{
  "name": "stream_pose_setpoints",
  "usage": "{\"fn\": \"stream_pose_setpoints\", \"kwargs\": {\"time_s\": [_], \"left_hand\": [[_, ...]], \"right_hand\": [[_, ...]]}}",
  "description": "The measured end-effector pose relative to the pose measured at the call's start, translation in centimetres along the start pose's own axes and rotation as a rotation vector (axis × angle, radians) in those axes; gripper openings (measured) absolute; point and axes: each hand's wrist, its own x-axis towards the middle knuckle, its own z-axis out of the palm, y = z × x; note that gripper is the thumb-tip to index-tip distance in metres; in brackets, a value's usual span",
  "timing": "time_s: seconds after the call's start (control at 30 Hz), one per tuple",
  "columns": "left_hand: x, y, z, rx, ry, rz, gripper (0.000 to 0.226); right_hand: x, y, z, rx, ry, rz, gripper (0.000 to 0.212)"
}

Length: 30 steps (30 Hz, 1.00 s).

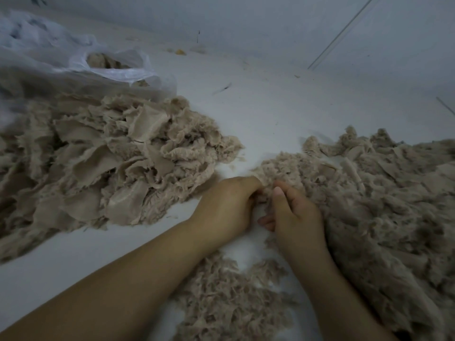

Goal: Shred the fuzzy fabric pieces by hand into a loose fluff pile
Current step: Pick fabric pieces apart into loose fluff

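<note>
Fuzzy fabric pieces (118, 153) lie heaped, largely whole, at left on the counter (258, 112), a fluff pile (384, 200) spreads at right, and left hand (226, 205) and right hand (295, 215) pinch one tuft (267, 193) between them; judged roughly half done.

We cannot see the fingertips of the left hand (225, 205), tucked into the fluff; the right hand (296, 214) hides whatever scrap its fingers close on; the pile of fabric pieces (103, 158) runs off the frame's left edge, the fluff pile (384, 207) off the right and bottom; the plastic bag (73, 57) at upper left is blurred, its contents unclear.
</note>
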Motion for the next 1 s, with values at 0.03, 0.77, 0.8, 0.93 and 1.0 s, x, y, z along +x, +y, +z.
{"fn": "stream_pose_setpoints", "kwargs": {"time_s": [0.03, 0.77, 0.8, 0.93, 1.0], "left_hand": [[-0.1, -0.2, -0.1, -0.081, 0.048, -0.054, 0.010], [-0.5, 0.3, -1.1, -0.959, -0.021, -0.446, 0.031], [-0.4, 0.4, -1.0, -0.911, -0.012, -0.434, 0.023], [-0.5, 0.4, -0.7, -0.988, 0.139, -0.487, 0.013], [-0.4, 0.2, -1.0, -1.063, 0.219, -0.501, 0.013]], "right_hand": [[0.0, 0.1, -0.1, 0.000, -0.002, 0.016, 0.041], [-0.5, -0.9, 0.0, 0.166, -0.066, -0.133, 0.011], [-0.6, -0.9, 0.0, 0.165, -0.064, -0.133, 0.011], [-0.5, -0.8, -0.1, 0.126, 0.032, -0.120, 0.015], [-0.3, -0.5, -0.3, 0.110, 0.112, -0.113, 0.018]]}}
